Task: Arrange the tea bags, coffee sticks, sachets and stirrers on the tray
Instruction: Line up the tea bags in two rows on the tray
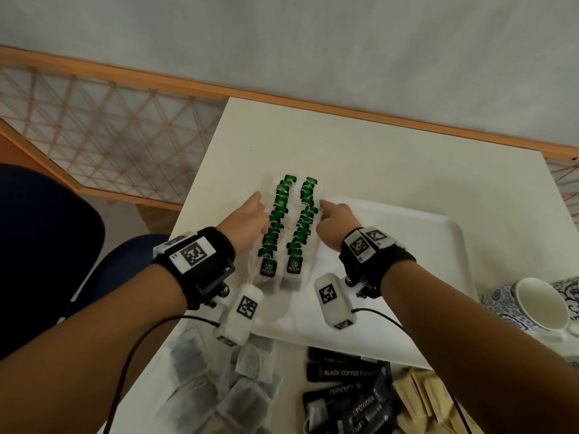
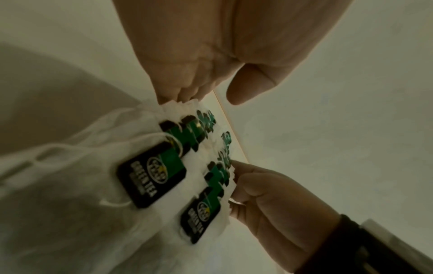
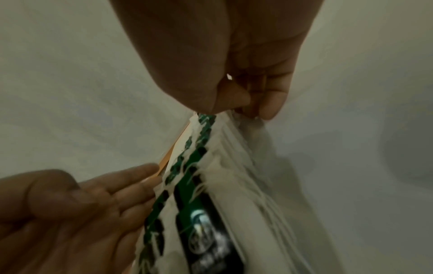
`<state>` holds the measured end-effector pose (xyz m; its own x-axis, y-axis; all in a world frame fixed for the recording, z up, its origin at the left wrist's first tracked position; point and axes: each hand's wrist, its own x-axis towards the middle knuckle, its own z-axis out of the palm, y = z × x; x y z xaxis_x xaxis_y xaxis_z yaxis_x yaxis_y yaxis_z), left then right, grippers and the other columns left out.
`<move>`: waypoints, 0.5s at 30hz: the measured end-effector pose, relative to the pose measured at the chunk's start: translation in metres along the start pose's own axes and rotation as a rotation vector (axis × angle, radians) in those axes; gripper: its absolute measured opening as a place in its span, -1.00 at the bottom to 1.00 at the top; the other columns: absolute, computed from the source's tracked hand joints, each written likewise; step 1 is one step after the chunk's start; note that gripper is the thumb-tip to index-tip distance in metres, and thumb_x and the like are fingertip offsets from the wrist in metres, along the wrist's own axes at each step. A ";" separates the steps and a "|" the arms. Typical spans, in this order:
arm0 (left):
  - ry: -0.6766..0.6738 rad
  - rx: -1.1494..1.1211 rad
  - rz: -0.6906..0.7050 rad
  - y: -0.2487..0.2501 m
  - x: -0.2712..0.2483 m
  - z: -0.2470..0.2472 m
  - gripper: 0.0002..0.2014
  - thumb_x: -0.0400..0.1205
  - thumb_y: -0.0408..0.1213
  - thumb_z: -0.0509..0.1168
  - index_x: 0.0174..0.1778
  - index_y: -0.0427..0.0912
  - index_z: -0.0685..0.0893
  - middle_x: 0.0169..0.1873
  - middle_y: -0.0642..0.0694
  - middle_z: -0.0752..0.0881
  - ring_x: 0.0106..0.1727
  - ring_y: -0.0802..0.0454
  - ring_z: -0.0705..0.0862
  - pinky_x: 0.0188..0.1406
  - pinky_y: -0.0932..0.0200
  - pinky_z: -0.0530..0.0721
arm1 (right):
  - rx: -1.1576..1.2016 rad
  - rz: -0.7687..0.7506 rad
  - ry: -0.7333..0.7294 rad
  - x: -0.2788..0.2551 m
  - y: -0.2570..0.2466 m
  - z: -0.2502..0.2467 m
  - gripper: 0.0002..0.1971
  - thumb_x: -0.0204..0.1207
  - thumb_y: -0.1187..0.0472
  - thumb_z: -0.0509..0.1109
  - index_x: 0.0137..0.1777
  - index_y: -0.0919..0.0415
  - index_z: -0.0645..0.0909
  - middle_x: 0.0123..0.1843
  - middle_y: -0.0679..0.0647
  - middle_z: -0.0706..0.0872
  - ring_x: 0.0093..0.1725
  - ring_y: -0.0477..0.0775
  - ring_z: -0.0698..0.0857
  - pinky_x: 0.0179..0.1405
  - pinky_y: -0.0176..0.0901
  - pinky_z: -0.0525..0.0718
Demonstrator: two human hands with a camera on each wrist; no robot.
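Two overlapping rows of green tea bags with green-and-black tags lie along the left edge of the white tray. My left hand presses straight fingers against the left side of the rows. My right hand is at the right side, its curled fingers pinching the paper edges of the bags. In the left wrist view the tea bags run between the left fingertips and the right hand. From the right wrist, the tea bags stand edge-on under the curled right hand.
On the white table, loose dark tea bags lie near left, black coffee sticks near centre, brown paper sachets beside them. A blue-patterned cup lies right of the tray. A blue chair stands left.
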<state>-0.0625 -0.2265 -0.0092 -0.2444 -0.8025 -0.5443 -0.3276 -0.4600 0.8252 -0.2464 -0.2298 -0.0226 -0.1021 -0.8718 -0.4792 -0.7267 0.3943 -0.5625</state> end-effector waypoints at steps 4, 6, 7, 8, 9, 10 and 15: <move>0.198 0.043 0.086 -0.014 -0.019 -0.020 -0.42 0.63 -0.44 0.18 0.59 -0.09 0.28 0.60 -0.13 0.30 0.59 0.03 0.28 0.45 0.13 0.35 | 0.064 0.014 0.069 -0.031 0.011 -0.005 -0.42 0.56 0.33 0.19 0.60 0.15 0.23 0.52 0.16 0.30 0.38 0.15 0.50 0.14 -0.17 0.53; 0.261 0.173 0.146 -0.030 -0.041 -0.030 -0.59 0.61 -0.40 0.25 0.35 0.05 0.50 0.45 -0.06 0.47 0.51 0.09 0.37 0.37 0.09 0.45 | 0.028 -0.107 0.143 -0.061 0.018 -0.001 -0.44 0.53 0.31 0.25 0.54 0.07 0.32 0.45 0.09 0.34 0.36 0.09 0.50 0.30 -0.13 0.53; 0.258 0.257 0.166 -0.040 -0.054 -0.034 -0.64 0.60 -0.38 0.29 0.25 0.08 0.54 0.35 -0.01 0.50 0.46 0.11 0.41 0.28 0.09 0.49 | -0.014 -0.187 0.164 -0.077 0.022 0.003 -0.48 0.52 0.30 0.27 0.49 0.02 0.39 0.40 0.04 0.36 0.33 0.06 0.50 0.34 -0.10 0.52; 0.238 0.340 0.181 -0.051 -0.069 -0.037 -0.67 0.59 -0.37 0.33 0.20 0.09 0.56 0.28 0.02 0.51 0.40 0.12 0.45 0.18 0.11 0.49 | -0.062 -0.270 0.164 -0.094 0.026 0.007 -0.53 0.52 0.28 0.29 0.43 -0.02 0.46 0.33 -0.01 0.39 0.29 0.04 0.51 0.32 -0.09 0.53; 0.209 0.418 0.189 -0.062 -0.086 -0.038 -0.69 0.57 -0.34 0.38 0.17 0.09 0.58 0.25 0.04 0.49 0.33 0.13 0.47 0.12 0.15 0.49 | -0.108 -0.346 0.139 -0.111 0.030 0.012 -0.58 0.52 0.27 0.31 0.37 -0.04 0.52 0.25 -0.05 0.41 0.24 0.01 0.51 0.28 -0.11 0.54; 0.181 0.491 0.188 -0.071 -0.101 -0.039 -0.68 0.55 -0.30 0.42 0.16 0.10 0.59 0.23 0.05 0.48 0.28 0.11 0.49 0.08 0.17 0.48 | -0.149 -0.409 0.102 -0.126 0.035 0.017 -0.63 0.53 0.25 0.33 0.31 -0.06 0.57 0.18 -0.08 0.43 0.20 0.00 0.52 0.23 -0.12 0.54; 0.123 0.740 0.134 -0.110 -0.162 -0.037 -0.50 0.34 -0.04 0.59 0.14 0.11 0.57 0.13 0.07 0.44 0.10 0.09 0.50 0.06 0.16 0.51 | -0.289 -0.489 -0.089 -0.182 0.042 0.049 -0.73 0.51 0.15 0.40 0.19 -0.09 0.65 0.05 -0.13 0.49 0.12 -0.01 0.57 0.21 -0.09 0.55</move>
<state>0.0468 -0.0593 -0.0062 -0.2355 -0.8900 -0.3905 -0.8393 -0.0163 0.5434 -0.2248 -0.0402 0.0084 0.3411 -0.9001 -0.2711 -0.8326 -0.1554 -0.5317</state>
